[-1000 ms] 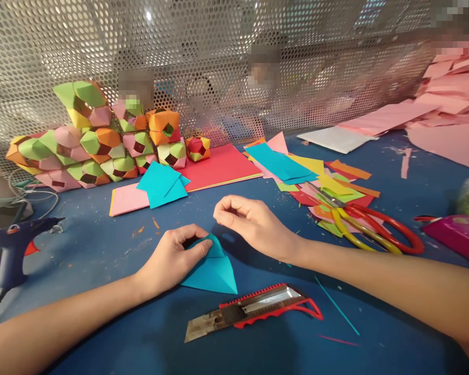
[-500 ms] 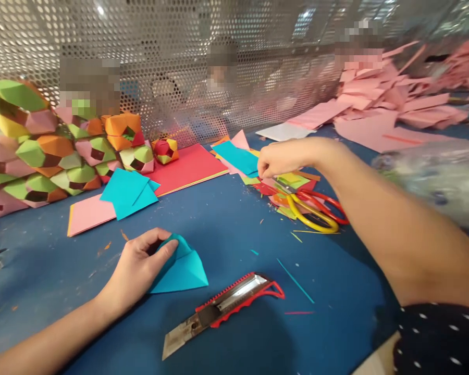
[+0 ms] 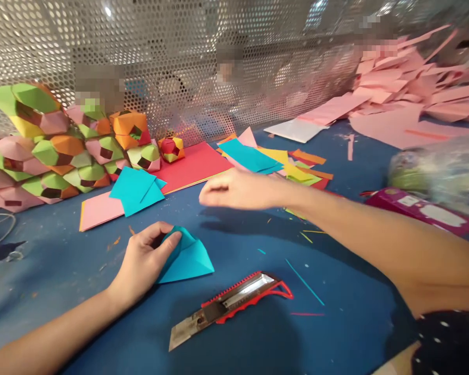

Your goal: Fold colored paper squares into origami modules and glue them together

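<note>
Left hand (image 3: 143, 260), lower left of center: thumb and fingers pinched on folded blue paper (image 3: 191, 263), likely so creases don't spring open. Paper low over tabletop (image 3: 336, 344), probably for support. Right hand (image 3: 234, 190), mid-frame: partly open, nothing seen in it, apart from paper. Cutter (image 3: 226, 307) flat just below paper, blade exposed toward lower left; placement suggests easy reach.
</note>
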Motion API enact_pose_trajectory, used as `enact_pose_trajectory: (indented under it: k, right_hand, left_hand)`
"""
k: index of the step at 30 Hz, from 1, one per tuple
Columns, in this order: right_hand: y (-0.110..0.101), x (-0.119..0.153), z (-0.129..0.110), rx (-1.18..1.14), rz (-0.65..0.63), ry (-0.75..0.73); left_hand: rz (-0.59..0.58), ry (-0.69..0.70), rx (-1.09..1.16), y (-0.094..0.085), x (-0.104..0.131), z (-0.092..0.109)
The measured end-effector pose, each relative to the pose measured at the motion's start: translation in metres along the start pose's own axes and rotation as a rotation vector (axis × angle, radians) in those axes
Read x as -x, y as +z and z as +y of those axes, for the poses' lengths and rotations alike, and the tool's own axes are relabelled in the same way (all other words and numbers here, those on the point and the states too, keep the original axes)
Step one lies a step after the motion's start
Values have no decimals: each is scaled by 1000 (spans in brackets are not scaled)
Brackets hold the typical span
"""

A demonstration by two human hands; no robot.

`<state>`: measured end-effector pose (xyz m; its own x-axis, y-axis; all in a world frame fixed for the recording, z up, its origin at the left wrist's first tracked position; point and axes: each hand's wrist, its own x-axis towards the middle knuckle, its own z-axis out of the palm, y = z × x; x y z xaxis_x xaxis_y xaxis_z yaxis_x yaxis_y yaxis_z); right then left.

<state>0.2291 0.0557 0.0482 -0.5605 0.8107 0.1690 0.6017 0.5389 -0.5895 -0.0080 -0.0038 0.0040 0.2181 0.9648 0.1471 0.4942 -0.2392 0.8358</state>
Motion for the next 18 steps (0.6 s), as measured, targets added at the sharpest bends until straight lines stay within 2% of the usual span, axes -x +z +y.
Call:
enact_pose_trajectory:
  k: [3,6,11,15,18]
  right_hand:
    - [46,5,-23,-44,-61,-63]
    - [69,8,-25,-108,-4,-74]
    - [74,9,-15,-174,44,-106]
    - [73,9,-15,-153,28,-146]
    - [71,10,-17,-163,4,-167]
  left_hand:
    - [6,34,-10,1,2,0]
    - [6,52,-17,2,2,1]
    - [0,-1,22,4,1,2]
    - [-34,4,44,5,0,2]
    - [-18,19,40,5,0,4]
